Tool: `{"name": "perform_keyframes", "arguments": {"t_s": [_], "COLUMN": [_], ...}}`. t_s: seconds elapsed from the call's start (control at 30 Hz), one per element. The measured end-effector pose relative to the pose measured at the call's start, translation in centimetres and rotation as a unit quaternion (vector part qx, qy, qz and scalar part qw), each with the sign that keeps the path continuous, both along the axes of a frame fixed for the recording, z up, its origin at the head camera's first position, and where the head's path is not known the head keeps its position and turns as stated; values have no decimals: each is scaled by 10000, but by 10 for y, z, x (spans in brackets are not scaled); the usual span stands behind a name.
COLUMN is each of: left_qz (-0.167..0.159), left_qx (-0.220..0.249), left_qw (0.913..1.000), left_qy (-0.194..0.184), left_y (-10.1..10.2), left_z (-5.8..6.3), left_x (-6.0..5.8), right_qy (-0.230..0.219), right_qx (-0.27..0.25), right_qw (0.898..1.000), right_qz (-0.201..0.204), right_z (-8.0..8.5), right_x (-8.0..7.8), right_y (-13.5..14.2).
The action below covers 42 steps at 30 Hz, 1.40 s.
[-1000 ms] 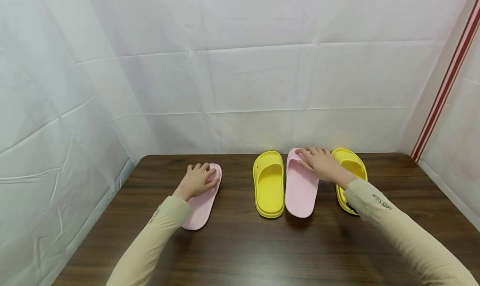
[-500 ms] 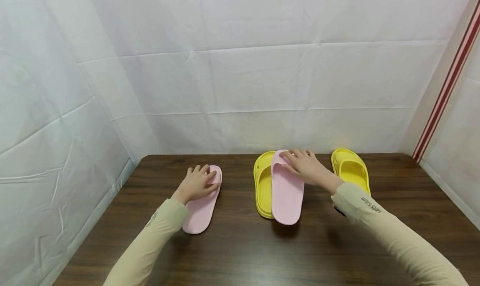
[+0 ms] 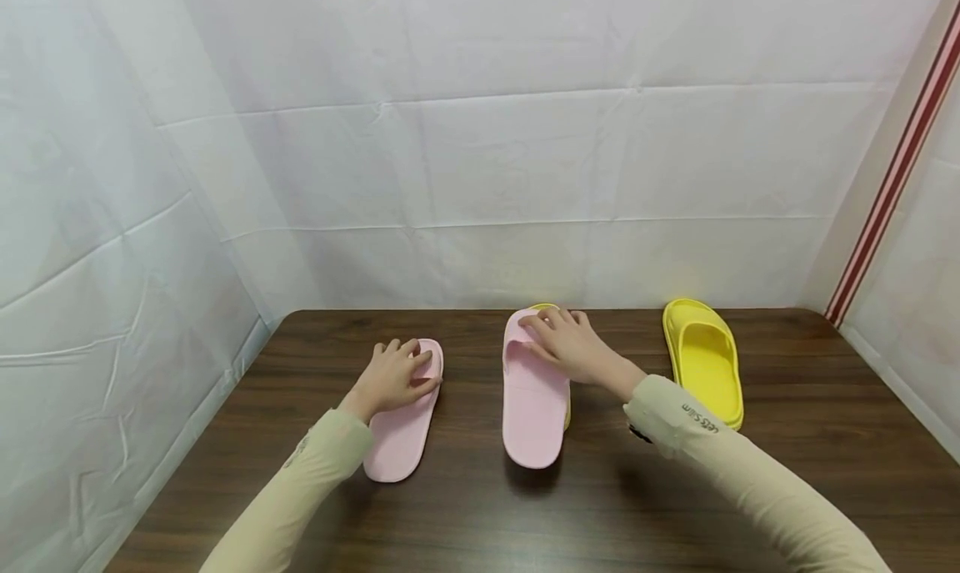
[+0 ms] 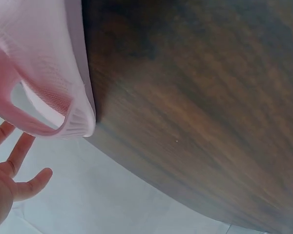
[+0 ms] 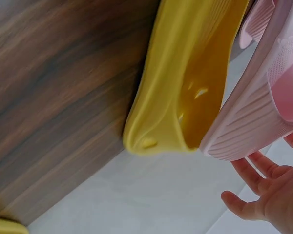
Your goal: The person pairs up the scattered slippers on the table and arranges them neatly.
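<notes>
Beneath left hand (image 3: 390, 379) — pink slipper (image 3: 399, 444); beneath right hand (image 3: 567, 347) — matching slipper (image 3: 533, 416).

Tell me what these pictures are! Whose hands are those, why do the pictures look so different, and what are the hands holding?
There's no robot here, just a person's bare left hand and right hand. The person wears three cameras. One on the head looks forward and down, so that picture shows the whole scene. The other two pictures come from a camera on each wrist, so they see things very close up, and everything looks tipped sideways.

The left hand holds a pink slipper near its toe end. The right hand holds the other pink slipper up over a yellow slipper, hiding most of it from the head camera. The second yellow slipper lies farther right on the brown table.
</notes>
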State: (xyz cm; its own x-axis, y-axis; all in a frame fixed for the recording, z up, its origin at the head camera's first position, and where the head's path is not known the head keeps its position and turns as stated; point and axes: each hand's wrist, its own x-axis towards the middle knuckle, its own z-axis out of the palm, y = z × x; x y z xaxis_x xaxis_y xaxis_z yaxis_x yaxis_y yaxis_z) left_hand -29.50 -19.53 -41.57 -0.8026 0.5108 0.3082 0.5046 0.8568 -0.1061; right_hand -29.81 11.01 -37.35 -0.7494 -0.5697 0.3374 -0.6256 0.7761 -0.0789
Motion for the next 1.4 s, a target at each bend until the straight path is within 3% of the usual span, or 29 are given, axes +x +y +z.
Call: {"name": "perform_keyframes", "arguments": {"t_s": [0.57,1.03,1.4], "left_qz": [-278,-420,-637], "left_qx": [35,-296,-269], "left_qw": [9996,9986,9976], "left_qy": [-41,-123,54], "left_y": [3,-5,-5], "left_z": [2,11,5], "left_x": [13,8,9], "right_qy": [-82,-53,-246], "right_qx": [53,306,489], "right_qw": [9998,9986,9982], "right_qz": [198,418,236], "right_z": [-16,-27,-42], "right_x": [9,8,5], "right_y": [-41,-70,-80]}}
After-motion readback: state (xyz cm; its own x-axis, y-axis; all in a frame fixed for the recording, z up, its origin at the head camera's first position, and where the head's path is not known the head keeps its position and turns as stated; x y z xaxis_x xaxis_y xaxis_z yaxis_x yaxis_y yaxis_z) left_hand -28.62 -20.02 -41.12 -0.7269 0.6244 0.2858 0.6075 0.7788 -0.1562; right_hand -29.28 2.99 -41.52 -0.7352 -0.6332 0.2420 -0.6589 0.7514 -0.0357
